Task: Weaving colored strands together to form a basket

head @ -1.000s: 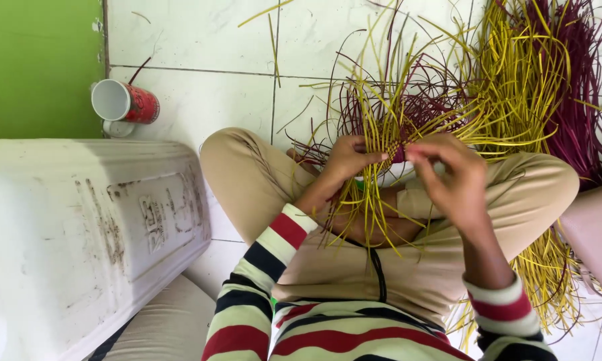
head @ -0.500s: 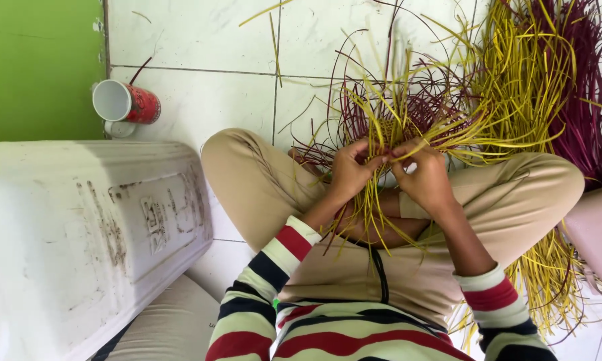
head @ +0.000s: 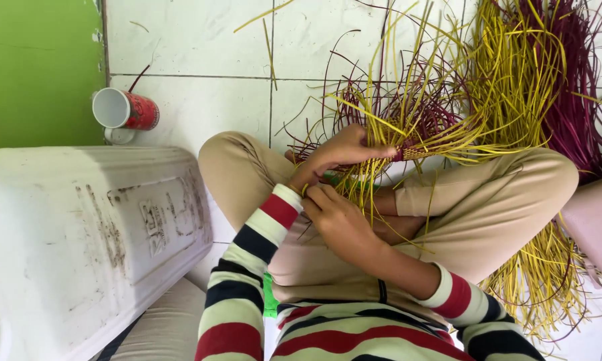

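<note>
Strands (head: pixel 408 113) of yellow and dark red fan out over the crossed legs, their woven knot pinched shut in the left hand (head: pixel 341 152) above the lap, while the right hand (head: pixel 338 217) lies just below it at the left cuff, fingers curled around a few yellow strands. Around them: a loose heap (head: pixel 541 73) of the same strands on the tiles at right, a red cup (head: pixel 124 110) tipped on its side by the green wall (head: pixel 40 67), and a big white tank (head: pixel 80 234) close against the left knee.
</note>
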